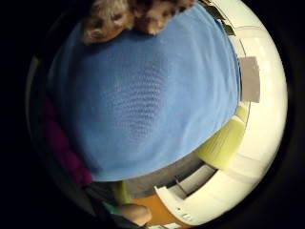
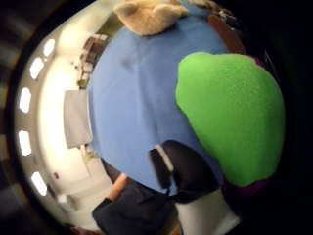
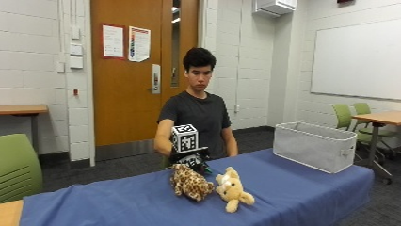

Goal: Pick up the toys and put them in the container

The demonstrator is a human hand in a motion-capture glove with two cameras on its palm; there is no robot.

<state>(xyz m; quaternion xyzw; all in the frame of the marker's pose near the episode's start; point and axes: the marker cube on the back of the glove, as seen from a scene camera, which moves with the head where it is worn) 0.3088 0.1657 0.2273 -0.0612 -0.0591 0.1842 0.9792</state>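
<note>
white block walls (image 3: 37, 70), orange door (image 3: 125, 94), whiteboard (image 3: 357, 59), green chairs (image 3: 343, 117)

Spotted toy (image 3: 191, 182) beside tan toy (image 3: 232, 190); grey container (image 3: 314, 146) well apart.

The right hand's (image 3: 192, 161) fingers are hidden behind the spotted plush toy (image 3: 190, 181), grip indiscernible.

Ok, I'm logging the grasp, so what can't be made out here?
1. Right hand, outside view: the spotted toy hides its lower part; grip unknown.
2. Green thing, thumb side palm view: too close to identify.
3. Container, outside view: its wall hides the inside.
</note>
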